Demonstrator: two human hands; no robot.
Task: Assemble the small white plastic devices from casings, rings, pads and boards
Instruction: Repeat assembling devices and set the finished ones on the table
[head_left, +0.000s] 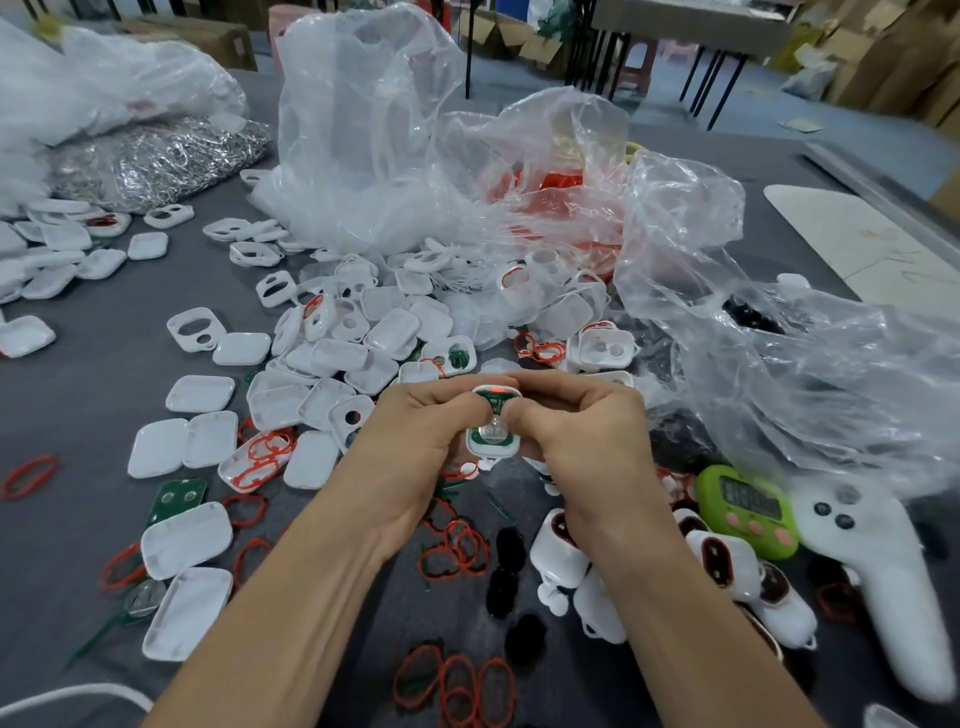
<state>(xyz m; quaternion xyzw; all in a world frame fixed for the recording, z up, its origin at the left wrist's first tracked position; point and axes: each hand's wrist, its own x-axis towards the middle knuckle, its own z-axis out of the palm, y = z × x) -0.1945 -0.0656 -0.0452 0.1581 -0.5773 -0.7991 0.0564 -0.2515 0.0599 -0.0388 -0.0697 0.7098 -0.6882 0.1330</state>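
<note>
Digits on the green timer (746, 512) are unreadable.

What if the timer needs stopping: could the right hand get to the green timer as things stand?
Probably yes, once freed: the right hand grips the small device together with the left hand, but the green timer lies uncovered just to its right.

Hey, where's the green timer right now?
In the head view, the green timer lies at lower right, just left of the white controller.
</note>
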